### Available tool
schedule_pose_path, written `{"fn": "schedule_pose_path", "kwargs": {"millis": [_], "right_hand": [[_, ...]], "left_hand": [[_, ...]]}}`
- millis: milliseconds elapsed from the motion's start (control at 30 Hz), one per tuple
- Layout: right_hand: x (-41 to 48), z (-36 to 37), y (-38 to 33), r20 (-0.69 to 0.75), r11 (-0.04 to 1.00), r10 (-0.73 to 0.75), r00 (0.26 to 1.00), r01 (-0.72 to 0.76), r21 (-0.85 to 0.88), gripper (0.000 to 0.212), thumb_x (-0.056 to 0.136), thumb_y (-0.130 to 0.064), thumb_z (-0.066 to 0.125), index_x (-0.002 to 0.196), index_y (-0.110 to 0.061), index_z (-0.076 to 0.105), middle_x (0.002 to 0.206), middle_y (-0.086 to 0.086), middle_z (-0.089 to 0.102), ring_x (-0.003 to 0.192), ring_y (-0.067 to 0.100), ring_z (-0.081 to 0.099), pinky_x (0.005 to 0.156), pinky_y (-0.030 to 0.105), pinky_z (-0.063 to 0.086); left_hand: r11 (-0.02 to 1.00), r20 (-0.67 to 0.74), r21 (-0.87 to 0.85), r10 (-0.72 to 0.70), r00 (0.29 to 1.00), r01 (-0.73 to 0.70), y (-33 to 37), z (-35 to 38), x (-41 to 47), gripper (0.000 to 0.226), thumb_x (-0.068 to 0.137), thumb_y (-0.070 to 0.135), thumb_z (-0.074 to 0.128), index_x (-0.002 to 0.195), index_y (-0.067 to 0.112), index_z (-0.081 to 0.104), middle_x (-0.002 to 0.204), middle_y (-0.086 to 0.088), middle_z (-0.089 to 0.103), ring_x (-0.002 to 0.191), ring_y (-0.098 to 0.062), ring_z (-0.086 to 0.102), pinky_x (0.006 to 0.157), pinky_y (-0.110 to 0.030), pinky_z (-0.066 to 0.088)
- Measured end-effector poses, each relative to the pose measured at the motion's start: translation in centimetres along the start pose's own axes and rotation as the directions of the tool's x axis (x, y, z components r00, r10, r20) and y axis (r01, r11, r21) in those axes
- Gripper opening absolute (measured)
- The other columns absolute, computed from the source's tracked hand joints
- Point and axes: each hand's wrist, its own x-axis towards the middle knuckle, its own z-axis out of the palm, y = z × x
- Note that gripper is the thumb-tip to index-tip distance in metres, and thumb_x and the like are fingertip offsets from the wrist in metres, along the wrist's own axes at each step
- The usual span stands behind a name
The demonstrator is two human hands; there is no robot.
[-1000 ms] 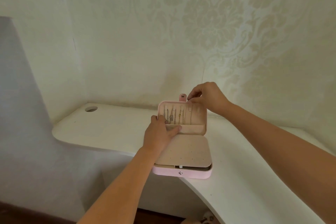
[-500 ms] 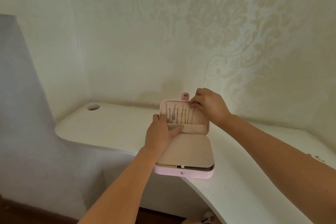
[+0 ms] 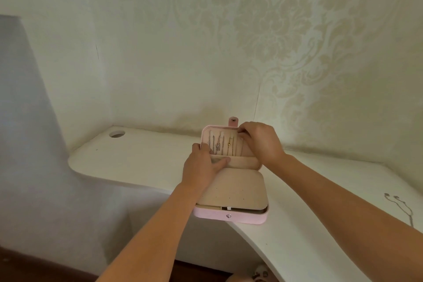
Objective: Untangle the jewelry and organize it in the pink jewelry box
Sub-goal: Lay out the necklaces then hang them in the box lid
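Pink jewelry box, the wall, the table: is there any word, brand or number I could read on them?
No readable text anywhere.
The pink jewelry box bears no label; its front snap shows no legible mark.
The wallpaper shows only a floral pattern.

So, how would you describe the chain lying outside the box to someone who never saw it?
Find the open pink jewelry box at the front edge of the white table. Far to its right, near the picture's edge, a thin silver chain lies loose on the table. Unlike the necklaces hanging in the lid, it is outside the box.
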Motion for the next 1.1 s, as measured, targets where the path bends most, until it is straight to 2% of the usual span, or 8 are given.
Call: {"fn": "schedule_pose_path", "kwargs": {"millis": [200, 400, 533, 633, 800, 933, 1000, 1100], "right_hand": [[0.5, -1.1, 0.2, 0.091, 0.996, 0.017, 0.996, -0.025, 0.083, 0.019, 0.091, -0.013, 0.054, 0.101, -0.012, 0.07, 0.096, 0.002, 0.072, 0.089, 0.019, 0.063, 0.076, 0.024, 0.042], [0.3, -0.6, 0.6, -0.088, 0.983, -0.181, 0.98, 0.178, -0.044, 0.006, 0.079, -0.005, 0.07, 0.083, -0.007, 0.074, 0.082, 0.008, 0.064, 0.074, 0.027, 0.061, 0.058, 0.028, 0.041], [0.3, -0.5, 0.9, -0.171, 0.976, -0.218, 0.961, 0.215, -0.037, 0.007, 0.071, -0.002, 0.074, 0.076, -0.007, 0.073, 0.074, 0.007, 0.058, 0.068, 0.026, 0.058, 0.048, 0.03, 0.044], [0.6, -0.6, 1.3, -0.196, 0.972, -0.234, 0.952, 0.23, -0.044, 0.007, 0.075, -0.007, 0.068, 0.076, -0.007, 0.074, 0.072, 0.006, 0.058, 0.066, 0.027, 0.057, 0.047, 0.034, 0.047], [0.3, -0.2, 1.7, -0.202, 0.958, -0.286, 0.937, 0.284, -0.04, 0.013, 0.078, -0.011, 0.063, 0.079, -0.009, 0.076, 0.071, 0.006, 0.058, 0.065, 0.026, 0.056, 0.054, 0.026, 0.039], [0.5, -0.6, 1.6, -0.205, 0.981, -0.108, 0.973, 0.139, 0.139, 0.016, 0.081, -0.014, 0.071, 0.096, -0.01, 0.07, 0.092, -0.004, 0.05, 0.087, 0.013, 0.048, 0.073, 0.023, 0.04], [0.8, -1.1, 1.6, -0.058, 0.965, 0.026, 0.998, -0.009, 0.264, 0.029, 0.078, -0.02, 0.074, 0.105, -0.015, 0.065, 0.1, -0.009, 0.051, 0.095, 0.008, 0.049, 0.079, 0.018, 0.038], [1.5, -1.3, 1.8, 0.219, 0.872, 0.153, 0.964, -0.236, 0.429, 0.027, 0.078, -0.021, 0.072, 0.105, -0.018, 0.068, 0.099, -0.008, 0.064, 0.096, 0.009, 0.058, 0.074, 0.014, 0.042]], "left_hand": [[1.0, -0.012, 0.004, 0.008, 1.0, -0.008, 0.0, 0.0, 0.0, 0.055, 0.081, 0.053, 0.064, 0.111, 0.009, 0.051, 0.109, -0.006, 0.046, 0.09, -0.023, 0.055, 0.075, -0.03, 0.046], [1.0, -0.036, -0.02, 0.006, 0.999, -0.007, 0.0, -0.1, -0.2, 0.054, 0.08, 0.053, 0.064, 0.108, 0.01, 0.051, 0.107, -0.005, 0.045, 0.088, -0.023, 0.054, 0.073, -0.029, 0.045], [1.0, -0.036, -0.02, 0.008, 0.999, -0.009, 0.1, -0.2, -0.2, 0.054, 0.081, 0.053, 0.064, 0.109, 0.009, 0.051, 0.108, -0.005, 0.044, 0.089, -0.024, 0.055, 0.072, -0.029, 0.044], [1.0, -0.033, -0.022, 0.006, 0.999, -0.007, 0.1, -0.2, -0.2, 0.054, 0.081, 0.053, 0.064, 0.11, 0.009, 0.051, 0.109, -0.005, 0.044, 0.09, -0.024, 0.055, 0.073, -0.03, 0.044], [1.0, -0.038, -0.02, 0.01, 0.999, -0.011, 0.0, -0.2, -0.2, 0.054, 0.081, 0.054, 0.064, 0.11, 0.01, 0.052, 0.109, -0.005, 0.045, 0.089, -0.023, 0.055, 0.072, -0.028, 0.044], [1.0, -0.036, -0.02, 0.016, 0.999, -0.016, 0.0, -0.2, -0.2, 0.055, 0.081, 0.054, 0.063, 0.112, 0.01, 0.051, 0.109, -0.005, 0.044, 0.088, -0.023, 0.055, 0.072, -0.029, 0.046], [1.0, -0.031, -0.011, 0.015, 0.999, -0.015, 0.1, -0.2, -0.2, 0.056, 0.081, 0.055, 0.063, 0.112, 0.01, 0.051, 0.109, -0.005, 0.044, 0.089, -0.023, 0.055, 0.075, -0.031, 0.049], [1.0, -0.03, -0.005, 0.014, 0.999, -0.014, 0.1, -0.2, -0.1, 0.056, 0.081, 0.055, 0.062, 0.112, 0.01, 0.051, 0.11, -0.005, 0.044, 0.09, -0.023, 0.055, 0.076, -0.032, 0.049]]}}
